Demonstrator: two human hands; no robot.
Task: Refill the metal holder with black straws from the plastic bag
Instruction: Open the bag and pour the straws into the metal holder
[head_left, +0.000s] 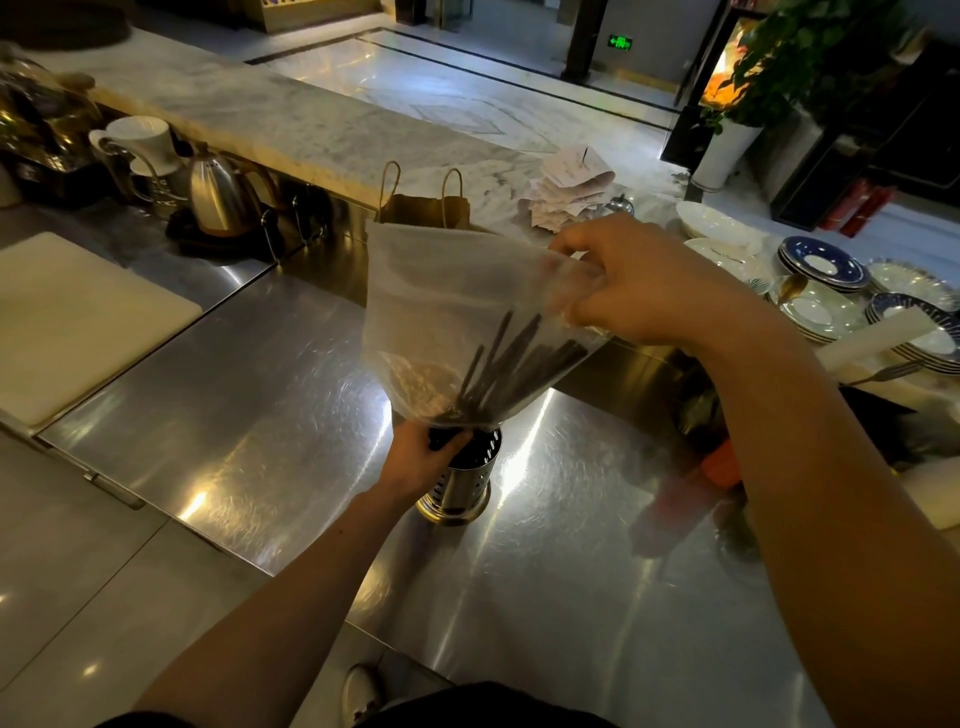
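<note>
steel kettle, paper bag, stacked saucers, white board

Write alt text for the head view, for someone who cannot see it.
A person's right hand holds the upper end of a clear plastic bag, with thin black straws slanting down toward a perforated round metal holder on a steel counter; the left hand grips the bag's lower end at the holder's rim.

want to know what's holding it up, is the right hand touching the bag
Touching. The head view shows the right hand pinching the upper edge of the bag between thumb and fingers.
</note>
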